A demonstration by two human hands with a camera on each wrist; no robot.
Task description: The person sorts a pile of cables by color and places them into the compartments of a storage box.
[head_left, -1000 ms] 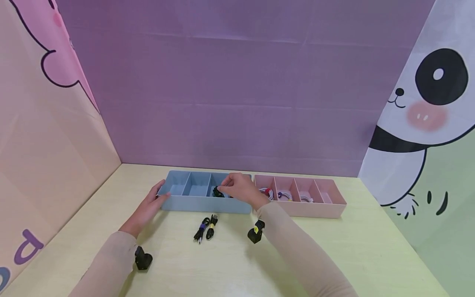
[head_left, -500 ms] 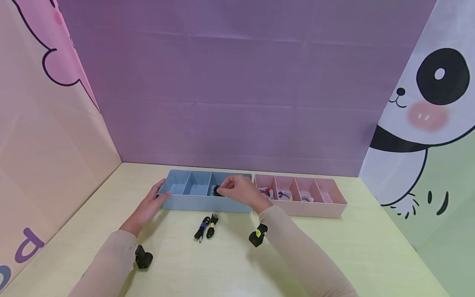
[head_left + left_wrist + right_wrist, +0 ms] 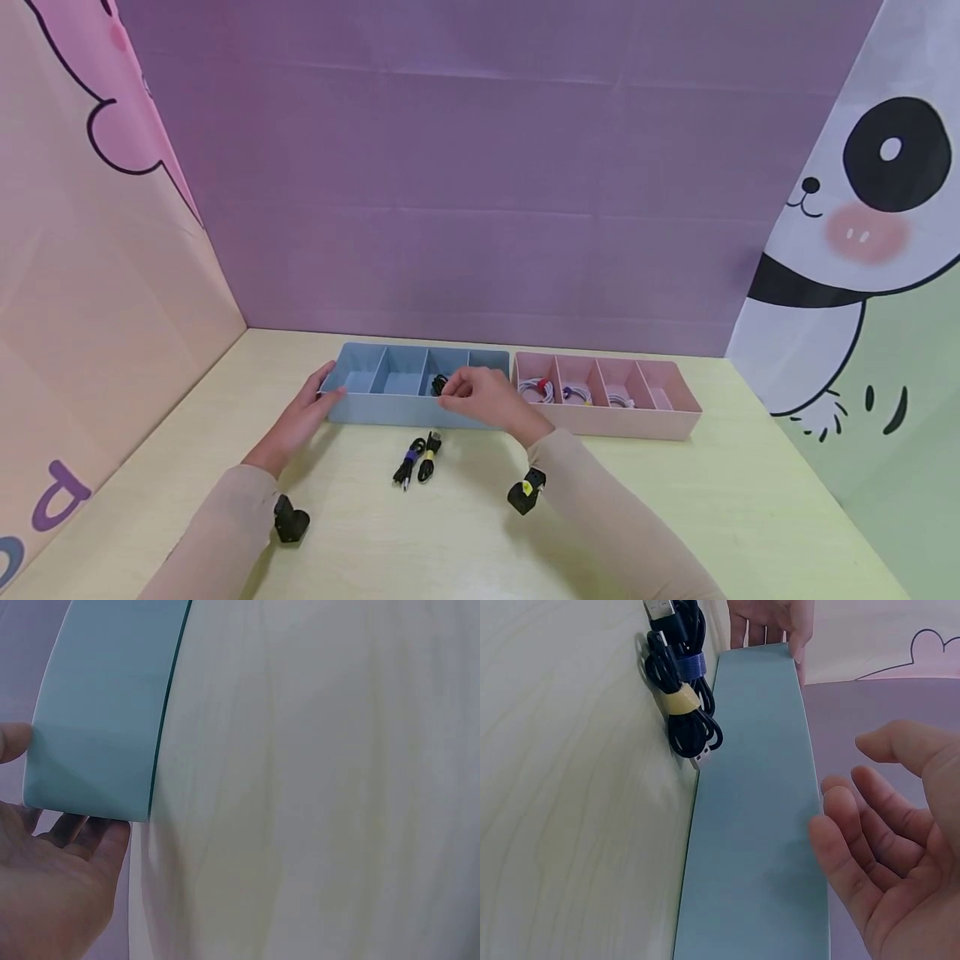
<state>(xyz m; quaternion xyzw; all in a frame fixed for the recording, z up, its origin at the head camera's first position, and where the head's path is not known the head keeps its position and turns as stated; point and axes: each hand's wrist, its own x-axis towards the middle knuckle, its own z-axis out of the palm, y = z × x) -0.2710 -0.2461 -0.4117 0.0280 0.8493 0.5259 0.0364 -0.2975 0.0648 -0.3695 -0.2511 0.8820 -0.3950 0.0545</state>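
My left hand (image 3: pixel 300 412) holds the left end of a blue divided storage box (image 3: pixel 416 410), thumb at the front corner and fingers against the end wall. In the left wrist view those fingers (image 3: pixel 105 836) touch the box's end. A bundled black cable (image 3: pixel 439 383) lies in the third compartment from the left. Just over the front rim, right of that cable, hovers my right hand (image 3: pixel 487 400). The right wrist view shows its thumb apart from its loosely curled fingers, with nothing between them. Two black cables, one with a purple tie (image 3: pixel 409 461) and one with a yellow tie (image 3: pixel 430 456), lie before the box.
A pink divided box (image 3: pixel 622 423) stands right beside the blue one. Its left three compartments hold white cables, among them one with a red tie (image 3: pixel 538 388). A purple backdrop (image 3: pixel 480 208) rises behind the table (image 3: pixel 390 542).
My right hand has let go of the black cable in the third compartment and moved slightly back and to the right. The left hand has stayed on the box's end.
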